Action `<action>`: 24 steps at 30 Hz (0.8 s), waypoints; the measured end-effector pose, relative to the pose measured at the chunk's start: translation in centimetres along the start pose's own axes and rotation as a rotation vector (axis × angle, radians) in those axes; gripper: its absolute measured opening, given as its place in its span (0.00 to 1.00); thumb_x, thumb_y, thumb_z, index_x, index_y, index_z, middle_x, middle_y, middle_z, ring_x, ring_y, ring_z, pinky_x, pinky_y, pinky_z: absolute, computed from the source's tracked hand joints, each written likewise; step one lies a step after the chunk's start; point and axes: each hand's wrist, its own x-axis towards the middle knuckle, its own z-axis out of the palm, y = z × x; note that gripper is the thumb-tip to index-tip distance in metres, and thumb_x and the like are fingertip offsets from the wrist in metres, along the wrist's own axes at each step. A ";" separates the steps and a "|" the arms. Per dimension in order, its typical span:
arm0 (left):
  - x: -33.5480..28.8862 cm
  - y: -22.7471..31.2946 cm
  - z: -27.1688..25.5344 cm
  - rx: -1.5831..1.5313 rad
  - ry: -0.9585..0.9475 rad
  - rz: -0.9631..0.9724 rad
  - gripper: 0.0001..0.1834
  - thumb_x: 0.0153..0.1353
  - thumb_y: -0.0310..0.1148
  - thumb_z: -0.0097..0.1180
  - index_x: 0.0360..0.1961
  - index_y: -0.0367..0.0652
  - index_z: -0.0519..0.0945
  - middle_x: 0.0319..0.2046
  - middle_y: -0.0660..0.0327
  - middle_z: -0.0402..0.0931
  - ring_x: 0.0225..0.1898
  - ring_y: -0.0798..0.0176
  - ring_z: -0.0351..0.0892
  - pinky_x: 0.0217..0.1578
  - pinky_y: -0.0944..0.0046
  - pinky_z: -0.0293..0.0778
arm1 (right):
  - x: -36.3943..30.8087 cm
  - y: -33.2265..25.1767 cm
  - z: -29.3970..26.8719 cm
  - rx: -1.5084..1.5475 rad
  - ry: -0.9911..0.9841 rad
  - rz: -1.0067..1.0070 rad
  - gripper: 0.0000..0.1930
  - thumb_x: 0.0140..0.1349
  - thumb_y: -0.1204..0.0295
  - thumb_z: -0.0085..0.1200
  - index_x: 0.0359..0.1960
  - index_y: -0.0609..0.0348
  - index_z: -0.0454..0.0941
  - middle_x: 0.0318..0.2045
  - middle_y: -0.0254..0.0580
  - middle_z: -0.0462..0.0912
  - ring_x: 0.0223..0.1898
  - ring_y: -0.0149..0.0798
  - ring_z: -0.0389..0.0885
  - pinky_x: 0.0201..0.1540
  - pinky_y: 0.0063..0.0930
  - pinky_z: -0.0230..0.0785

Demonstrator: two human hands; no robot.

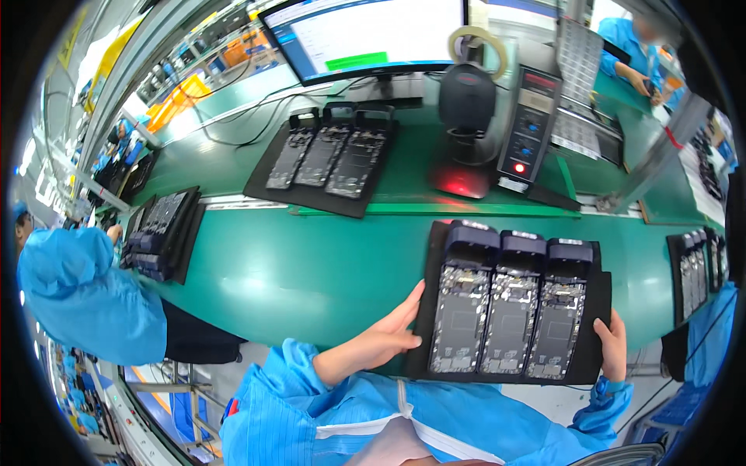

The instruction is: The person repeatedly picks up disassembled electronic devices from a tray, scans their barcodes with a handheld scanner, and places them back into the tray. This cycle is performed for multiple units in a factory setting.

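Note:
Between my two hands is a black foam pad (422, 342) bearing three opened phones, their batteries and circuit parts facing up: a left phone (460, 318), a middle phone (509, 322) and a right phone (556, 326). Each has a dark block-shaped holder at its far end. My left hand (385, 334) grips the pad's left edge, thumb on top and fingers along the side. At the right edge my right hand (612, 342) holds the pad, its thumb on the upper face and the other fingers mostly hidden. The pad's near edge reaches over the bench edge toward my blue smock.
Farther back, another pad (357, 206) carries three opened phones. A scanner on a stand (466, 109), a control box with knobs (530, 132) and a monitor (373, 39) stand behind. More loaded pads (159, 233) lie left, near a person in blue (93, 295); others (690, 272) lie right.

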 end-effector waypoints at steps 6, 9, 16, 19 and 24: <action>11.5 -0.6 7.0 -0.042 -0.219 0.008 0.43 0.47 0.27 0.46 0.62 0.43 0.37 0.60 0.54 0.50 0.51 0.61 0.65 0.50 0.62 0.61 | -7.2 1.9 -8.8 0.053 0.422 -0.270 0.20 0.53 0.79 0.43 0.50 0.69 0.63 0.43 0.40 0.74 0.40 0.31 0.74 0.44 0.20 0.66; 18.0 -2.3 11.7 -0.081 -0.230 -0.087 0.37 0.49 0.29 0.43 0.61 0.38 0.44 0.56 0.54 0.58 0.50 0.60 0.66 0.51 0.62 0.61 | -11.4 1.7 -12.8 0.178 0.616 -0.292 0.20 0.53 0.78 0.44 0.49 0.68 0.64 0.41 0.41 0.74 0.39 0.30 0.74 0.42 0.20 0.66; 35.0 -9.4 22.1 -0.385 -0.253 -0.027 0.19 0.52 0.31 0.39 0.44 0.32 0.66 0.42 0.53 0.69 0.46 0.58 0.67 0.50 0.62 0.62 | -11.6 -0.1 -19.8 0.215 1.023 -0.425 0.17 0.53 0.77 0.47 0.47 0.66 0.68 0.37 0.39 0.76 0.35 0.29 0.75 0.39 0.18 0.66; 41.7 -9.7 23.4 -0.438 -0.238 -0.031 0.15 0.53 0.33 0.40 0.39 0.35 0.67 0.39 0.53 0.70 0.41 0.59 0.70 0.47 0.61 0.65 | -6.1 0.8 -26.2 0.231 1.046 -0.529 0.16 0.52 0.77 0.49 0.44 0.65 0.70 0.36 0.37 0.76 0.33 0.29 0.74 0.37 0.20 0.65; 45.8 -11.7 20.5 0.169 -0.302 -0.040 0.21 0.53 0.34 0.45 0.47 0.36 0.64 0.46 0.48 0.67 0.45 0.59 0.69 0.45 0.60 0.67 | 6.9 -2.9 -28.8 0.165 1.048 -0.715 0.12 0.50 0.76 0.50 0.37 0.65 0.73 0.31 0.38 0.77 0.29 0.32 0.75 0.34 0.24 0.67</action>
